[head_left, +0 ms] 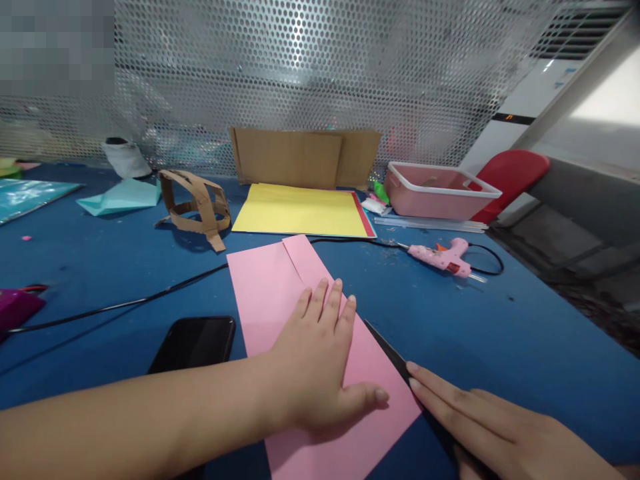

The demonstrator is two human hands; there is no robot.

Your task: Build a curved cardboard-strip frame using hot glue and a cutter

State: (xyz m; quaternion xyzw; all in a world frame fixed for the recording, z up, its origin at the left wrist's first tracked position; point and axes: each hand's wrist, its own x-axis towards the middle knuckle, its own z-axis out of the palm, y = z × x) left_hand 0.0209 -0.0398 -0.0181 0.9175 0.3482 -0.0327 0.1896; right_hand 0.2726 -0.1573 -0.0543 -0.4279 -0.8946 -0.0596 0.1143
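Observation:
A sheet of pink paper [260, 293] lies at an angle on the blue table, with a narrow flap folded over along its right side. My left hand [315, 360] rests flat on the paper, fingers stretched out and thumb spread. Along the paper's right edge lies a dark pointed blade [387, 347], its tip facing away from me. My right hand [505, 427] is closed around the rear of this blade, its fingers extended along it. The handle is hidden under that hand, so the exact kind of tool cannot be made out.
A black phone [200, 340] lies left of the paper. Behind are a cardboard frame [200, 207], yellow sheets [300, 210], cardboard pieces [290, 157] and a pink bin [435, 197]. A pink glue gun [445, 257] sits right. Its black cable [150, 297] crosses the table.

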